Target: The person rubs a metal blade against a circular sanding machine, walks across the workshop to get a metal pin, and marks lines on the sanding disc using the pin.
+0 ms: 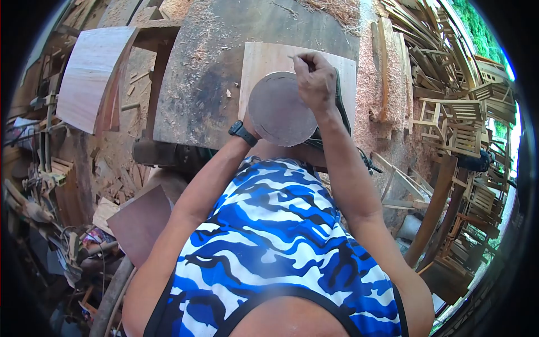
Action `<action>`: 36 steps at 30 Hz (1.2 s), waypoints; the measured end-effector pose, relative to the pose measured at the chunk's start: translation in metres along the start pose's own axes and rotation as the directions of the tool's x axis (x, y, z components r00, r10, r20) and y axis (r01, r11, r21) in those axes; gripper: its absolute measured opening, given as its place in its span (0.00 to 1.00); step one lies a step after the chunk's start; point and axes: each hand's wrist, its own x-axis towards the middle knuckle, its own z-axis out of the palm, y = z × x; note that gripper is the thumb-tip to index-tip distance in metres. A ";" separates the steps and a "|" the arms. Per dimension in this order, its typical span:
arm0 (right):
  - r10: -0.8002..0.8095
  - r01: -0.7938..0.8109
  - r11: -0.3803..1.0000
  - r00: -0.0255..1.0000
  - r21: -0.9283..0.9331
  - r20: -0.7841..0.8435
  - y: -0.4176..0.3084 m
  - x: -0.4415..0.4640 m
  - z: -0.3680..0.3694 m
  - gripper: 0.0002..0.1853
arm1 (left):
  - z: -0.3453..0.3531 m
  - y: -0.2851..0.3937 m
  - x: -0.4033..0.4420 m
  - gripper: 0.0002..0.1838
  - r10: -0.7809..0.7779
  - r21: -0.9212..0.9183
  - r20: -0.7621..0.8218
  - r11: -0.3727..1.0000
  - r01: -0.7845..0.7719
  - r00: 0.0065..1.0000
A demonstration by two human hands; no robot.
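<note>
A round grey-brown disc with a rough edge is held just in front of my body, over a pale square board. My left hand, below a wrist with a black watch, is mostly hidden beneath the disc's left edge, so its fingers do not show. At the disc's upper right, my right hand is closed, with thumb and fingers pinched on a small thin pale piece. A dark green and black object lies partly hidden behind my right wrist.
The board rests on a large worn worktable strewn with shavings. A curved pale panel stands at the left, a brown sheet lower left. Stacked timber and wooden chairs fill the right side.
</note>
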 end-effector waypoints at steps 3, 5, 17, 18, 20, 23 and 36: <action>-0.069 0.071 0.992 0.997 -0.102 0.018 0.012 -0.027 0.001 0.09 | 0.004 -0.015 -0.004 0.38 -0.034 -0.062 -0.026 0.998 0.033 0.999; -0.179 0.181 0.963 0.983 -0.200 0.028 0.017 -0.036 0.004 0.05 | 0.006 -0.023 -0.007 0.41 -0.068 -0.085 -0.035 0.994 0.064 0.997; -0.356 0.334 0.869 0.934 -0.366 0.006 0.031 -0.037 0.008 0.03 | 0.001 -0.039 -0.017 0.41 -0.037 0.133 -0.004 0.990 0.037 0.999; -0.354 0.332 0.870 0.935 -0.365 0.007 0.030 -0.037 0.008 0.03 | 0.001 -0.039 -0.017 0.41 -0.035 0.144 -0.002 0.989 0.035 0.999; -0.357 0.338 0.868 0.934 -0.363 0.016 0.028 -0.037 0.007 0.03 | 0.000 -0.040 -0.017 0.41 -0.032 0.166 0.005 0.986 0.030 0.999; -0.344 0.341 0.872 0.937 -0.352 0.055 0.025 -0.038 0.004 0.03 | 0.000 -0.040 -0.017 0.41 -0.027 0.189 0.014 0.982 0.024 1.000; -0.417 0.395 0.829 0.908 -0.396 0.033 0.030 -0.032 0.016 0.03 | 0.000 -0.042 -0.016 0.41 0.006 0.279 0.041 0.960 -0.017 0.999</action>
